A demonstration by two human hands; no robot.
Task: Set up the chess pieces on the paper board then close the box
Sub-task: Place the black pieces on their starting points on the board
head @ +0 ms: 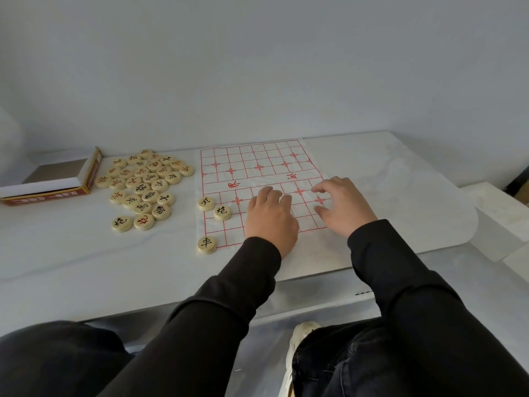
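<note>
The person is laying out pieces, I'd say: three pieces (222, 212) are sitting at the board's (257, 167) edge, just left of the left hand (272, 219). Its fingers are curling down onto the board, but I cannot tell whether they are covering a piece. The right hand (343, 207) is hovering beside it, loosely clawed and empty. The pile (146, 184) and the open box (86, 179) are lying well to the left, so the next move likely calls for reaching there.

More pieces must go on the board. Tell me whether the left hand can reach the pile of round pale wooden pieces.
Probably yes: the left hand is at the red-lined paper board, and the pile sits uncovered on the white table to its left, with nothing tall between them.
</note>
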